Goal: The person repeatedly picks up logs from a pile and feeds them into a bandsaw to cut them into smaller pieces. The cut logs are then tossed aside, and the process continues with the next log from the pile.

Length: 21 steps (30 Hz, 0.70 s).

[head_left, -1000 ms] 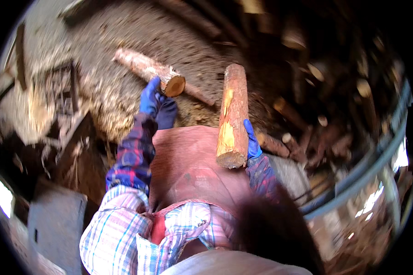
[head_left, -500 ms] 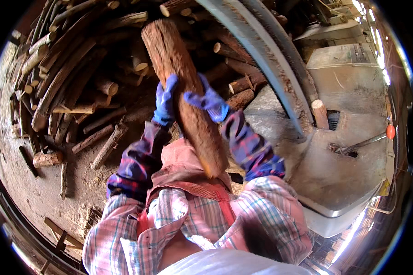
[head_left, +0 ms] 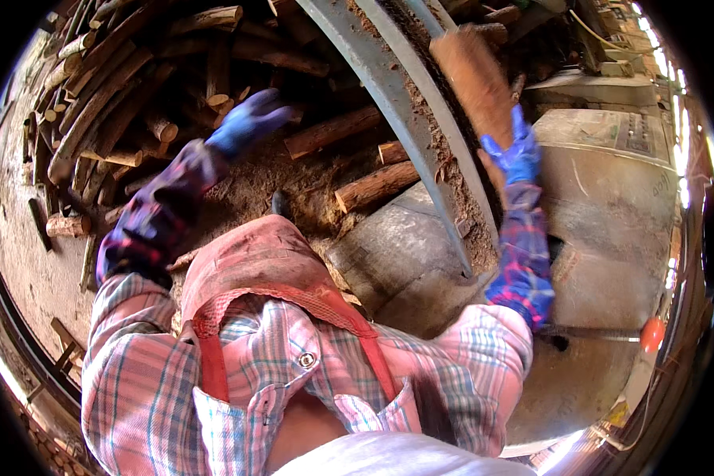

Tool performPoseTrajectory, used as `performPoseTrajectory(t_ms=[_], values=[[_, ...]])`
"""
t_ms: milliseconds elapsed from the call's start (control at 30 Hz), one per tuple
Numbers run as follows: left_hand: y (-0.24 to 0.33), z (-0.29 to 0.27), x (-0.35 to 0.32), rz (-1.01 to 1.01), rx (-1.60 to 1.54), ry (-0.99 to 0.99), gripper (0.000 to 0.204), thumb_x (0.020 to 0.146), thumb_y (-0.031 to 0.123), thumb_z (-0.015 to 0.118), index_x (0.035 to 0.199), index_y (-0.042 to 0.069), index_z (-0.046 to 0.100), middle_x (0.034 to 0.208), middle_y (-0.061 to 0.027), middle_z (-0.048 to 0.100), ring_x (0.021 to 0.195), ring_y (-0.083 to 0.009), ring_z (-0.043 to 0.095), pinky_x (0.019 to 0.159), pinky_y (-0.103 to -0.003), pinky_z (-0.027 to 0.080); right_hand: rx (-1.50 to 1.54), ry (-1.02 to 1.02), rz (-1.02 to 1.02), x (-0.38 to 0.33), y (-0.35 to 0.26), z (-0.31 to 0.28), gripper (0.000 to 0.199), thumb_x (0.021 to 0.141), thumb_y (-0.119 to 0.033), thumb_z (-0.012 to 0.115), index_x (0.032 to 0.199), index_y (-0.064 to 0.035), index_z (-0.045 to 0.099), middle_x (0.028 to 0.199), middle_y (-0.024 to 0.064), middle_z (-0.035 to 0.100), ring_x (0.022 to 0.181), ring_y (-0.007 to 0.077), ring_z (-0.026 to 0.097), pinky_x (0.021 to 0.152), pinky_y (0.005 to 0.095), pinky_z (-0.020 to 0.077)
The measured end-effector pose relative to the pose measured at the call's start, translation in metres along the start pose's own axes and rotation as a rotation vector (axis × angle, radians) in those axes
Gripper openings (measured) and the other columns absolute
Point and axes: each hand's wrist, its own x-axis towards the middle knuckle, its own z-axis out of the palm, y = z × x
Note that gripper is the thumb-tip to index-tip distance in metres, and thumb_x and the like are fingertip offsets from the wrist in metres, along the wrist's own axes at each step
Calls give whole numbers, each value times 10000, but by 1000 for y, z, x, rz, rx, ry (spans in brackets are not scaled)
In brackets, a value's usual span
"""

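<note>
My right hand [head_left: 517, 155], in a blue glove, is against a thick reddish-brown log [head_left: 474, 83]. Its thumb and fingers are spread along the log's near part. The log lies lengthwise over the far side of a curved grey metal trough [head_left: 444, 159] and is blurred by motion. Away from the log, my left hand [head_left: 250, 123], gloved in blue too, reaches out over the ground before the wood pile. Its fingers are stretched out with nothing in them, a little smeared by motion.
A large heap of cut logs [head_left: 107, 119] fills the far left. Loose logs [head_left: 377, 186] lie beside the trough, which holds bark scraps. To the right are a grey metal surface [head_left: 603, 230] and a rod with a red knob [head_left: 652, 335]. A red apron [head_left: 250, 254] covers my lap.
The log, held in both hands over my lap before, has moved right to the trough with my right hand. My left hand has let go of it and swung out left.
</note>
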Motion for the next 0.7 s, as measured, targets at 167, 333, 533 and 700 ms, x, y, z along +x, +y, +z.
performPoseTrajectory(t_ms=[167,333,533,700], values=[[-155,-90,-207,-540,-7,376,375,829,326,671,970,-19,636,874,-67,620,820,-156,558,720,-302,453,63,13,1,-22,-4,32,811,705,-474,728,1369,-148,398,1125,265,553,1002,421,557,856,483,459],[-237,-50,-365,-660,-36,749,480,825,430,605,940,-32,672,840,-142,671,741,-241,614,681,-391,474,99,217,-142,-47,-60,-13,665,792,-316,684,1322,-18,412,1266,192,514,1132,317,515,966,401,414],[-267,-16,-410,-884,-512,928,365,827,357,635,917,7,687,742,-69,646,665,-179,579,640,-332,467,619,-10,-493,-54,-364,83,760,676,-313,784,1270,16,443,1258,217,495,1121,329,505,965,410,414],[-350,-18,-423,-751,-887,1044,316,847,285,637,1018,19,650,849,-68,641,782,-148,570,684,-270,459,468,-744,-948,-129,-633,237,938,604,-445,787,1344,-18,399,1349,213,432,1252,351,410,1069,416,316]])
